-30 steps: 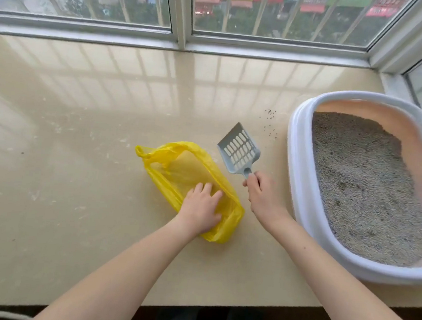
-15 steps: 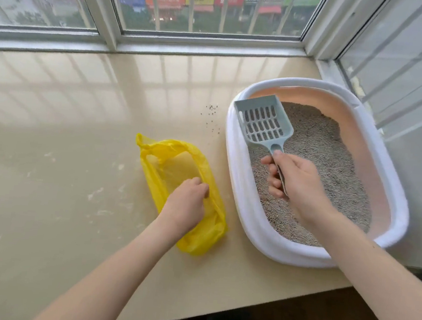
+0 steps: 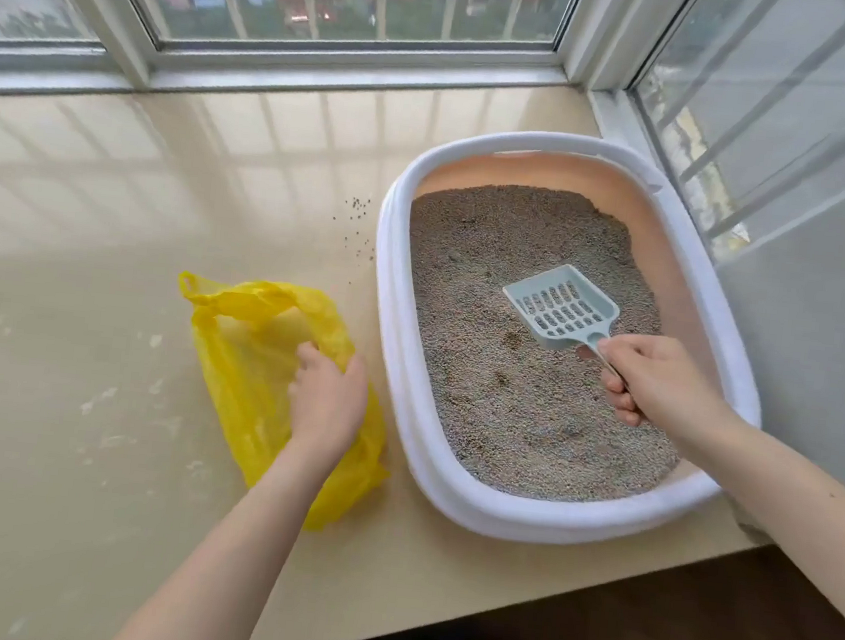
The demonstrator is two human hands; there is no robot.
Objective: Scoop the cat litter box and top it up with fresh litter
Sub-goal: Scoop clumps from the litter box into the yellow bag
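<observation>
Grey litter [image 3: 518, 380] fills the litter box [image 3: 395, 368], an oval tray with a white rim and peach inner walls that sits on the beige desk [image 3: 78, 286] in the corner by the windows. The right hand [image 3: 662, 384] is over the box, its fingers [image 3: 619, 398] clamped round the handle of a pale blue slotted scoop [image 3: 561, 307]. The scoop head lies low over the litter near the middle of the box, its open edge pointing away from the person; whether it touches the litter cannot be told. A yellow plastic bag [image 3: 252, 355] lies on the desk just left of the box. The left hand [image 3: 327, 398] rests on the bag, its fingers curled into the plastic near the bag's upper edge, apparently pinching it. A few dark litter grains [image 3: 359, 233] are scattered on the desk beside the box's far left rim.
</observation>
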